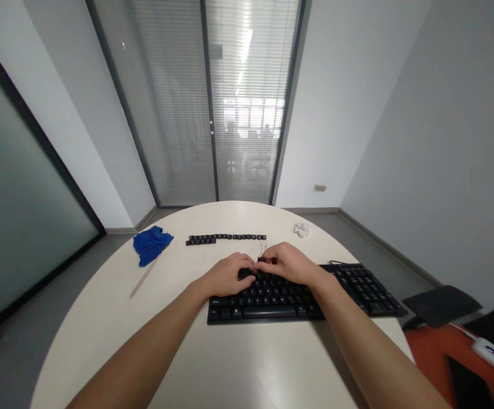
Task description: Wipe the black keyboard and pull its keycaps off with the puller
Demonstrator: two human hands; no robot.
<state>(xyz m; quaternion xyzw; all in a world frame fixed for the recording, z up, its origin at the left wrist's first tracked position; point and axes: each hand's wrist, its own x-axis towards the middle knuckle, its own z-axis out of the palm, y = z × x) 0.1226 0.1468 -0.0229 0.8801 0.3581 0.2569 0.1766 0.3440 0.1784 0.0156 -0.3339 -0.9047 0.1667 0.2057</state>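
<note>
i saw a black keyboard (287,298) on the round, pale desk (238,363), right under the person's two hands. behind it lay a line of loose keys (223,236), set out neatly, with two rows on the left part and one row on the right. they looked like they came off the keyboard, so i thought a good few were already done.

lots of keys seemed to be left. the wide space bar (269,312) was on, and so were the keys just above it. the number keys (360,287) at the right end looked to be in place too. the hands hid part of the back rows, so i couldn't count the gaps there.

the right hand (291,264) had its thumb and finger pinched on a small black piece (262,259). thin pale wires (263,249) poked out just past it. i couldn't tell if the piece was a key or part of a tool. the left hand (228,275) was over the left side of the keyboard, close to the right one. its thumb was away from its bent fingers, but i couldn't tell if the tips held anything.

a blue cloth (149,244) and a thin stick (146,276) lay off to the left, and a crumpled white tissue (301,229) lay to the right.
</note>
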